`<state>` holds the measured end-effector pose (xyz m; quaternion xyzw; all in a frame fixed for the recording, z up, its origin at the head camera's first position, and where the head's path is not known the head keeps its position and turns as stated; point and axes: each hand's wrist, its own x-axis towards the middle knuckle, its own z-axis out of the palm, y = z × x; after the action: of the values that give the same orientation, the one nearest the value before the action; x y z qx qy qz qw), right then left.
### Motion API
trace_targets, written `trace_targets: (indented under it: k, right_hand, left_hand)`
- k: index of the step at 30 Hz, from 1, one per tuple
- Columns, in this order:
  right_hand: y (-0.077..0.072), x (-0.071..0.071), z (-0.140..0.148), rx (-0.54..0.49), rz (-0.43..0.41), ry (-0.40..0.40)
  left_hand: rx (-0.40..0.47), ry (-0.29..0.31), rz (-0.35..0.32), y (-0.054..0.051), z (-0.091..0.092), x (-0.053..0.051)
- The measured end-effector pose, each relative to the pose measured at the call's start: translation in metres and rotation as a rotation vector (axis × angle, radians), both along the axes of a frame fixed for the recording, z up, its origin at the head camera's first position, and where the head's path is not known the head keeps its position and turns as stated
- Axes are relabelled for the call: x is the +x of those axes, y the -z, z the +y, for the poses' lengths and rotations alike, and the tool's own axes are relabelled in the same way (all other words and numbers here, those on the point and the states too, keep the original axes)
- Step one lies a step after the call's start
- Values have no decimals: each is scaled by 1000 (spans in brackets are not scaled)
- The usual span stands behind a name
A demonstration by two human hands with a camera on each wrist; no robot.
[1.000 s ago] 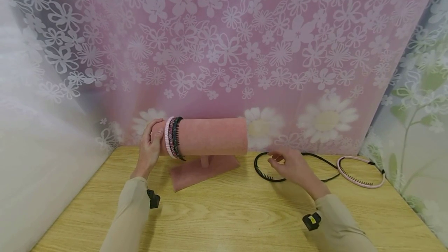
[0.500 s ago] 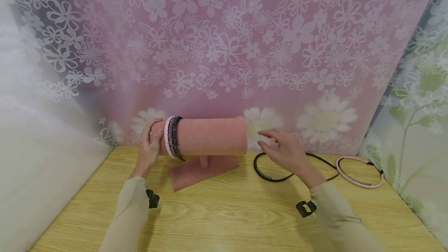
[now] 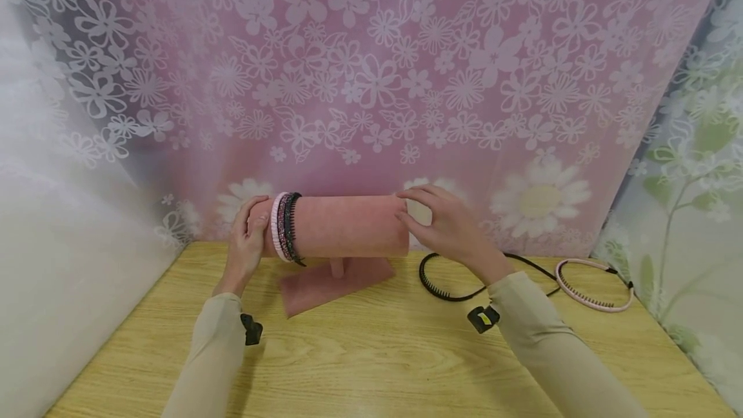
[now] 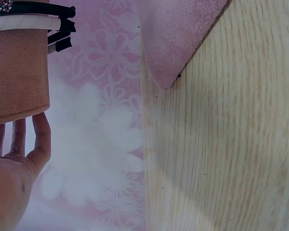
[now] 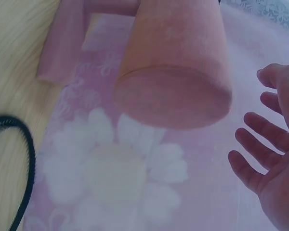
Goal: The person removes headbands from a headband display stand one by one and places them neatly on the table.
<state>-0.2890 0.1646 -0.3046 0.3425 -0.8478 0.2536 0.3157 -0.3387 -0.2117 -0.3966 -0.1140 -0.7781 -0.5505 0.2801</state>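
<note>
A pink velvet headband display stand [image 3: 348, 224] has its roll lying sideways above a flat base [image 3: 336, 286]. My left hand [image 3: 246, 244] grips the roll's left end, thumb in front; the left wrist view shows fingertips against that end. Beside this hand several headbands ring the roll: a white-pink one [image 3: 278, 228], and dark, glittery ones [image 3: 288, 228] pressed close together. My right hand [image 3: 447, 224] hovers by the roll's right end, its fingers loosely bent and holding nothing. In the right wrist view, that hand [image 5: 274, 154] is apart from the roll's round end face [image 5: 173, 96].
Below and behind my right forearm, a black toothed headband [image 3: 432, 282] lies on the wooden table [image 3: 371, 353]. Right of it lies a pink toothed headband [image 3: 598, 305]. A floral pink curtain [image 3: 371, 82] hangs close behind the stand.
My right hand has risen from above the black headband and moved left to the roll's right end. The left hand keeps its grip on the roll; the headbands stay in place.
</note>
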Motion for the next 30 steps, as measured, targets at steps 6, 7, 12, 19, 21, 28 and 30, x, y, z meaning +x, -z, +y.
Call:
trace_targets:
  k: [6, 7, 12, 19, 21, 28, 30]
  right_hand:
    - [-4, -8, -19, -13, 18, -77]
    - [-4, -9, -21, -11, 9, -81]
    - [-3, -12, -34, -7, -66, -84]
    - [-4, -18, -54, 35, -74, -95]
    - [-4, -21, -59, 45, -75, -96]
    - [-6, -27, -76, 88, -112, -56]
    - [-7, -28, -81, 107, -141, -35]
  left_hand:
    - [-6, -4, 1, 0, 0, -1]
    - [-6, -1, 1, 0, 0, 0]
    - [-4, 7, -4, 1, 0, 0]
    - [-4, -4, -4, 1, 0, 0]
    - [-5, -4, -6, 1, 0, -1]
    - [3, 18, -11, 2, -1, 0]
    - [5, 19, -15, 2, -1, 0]
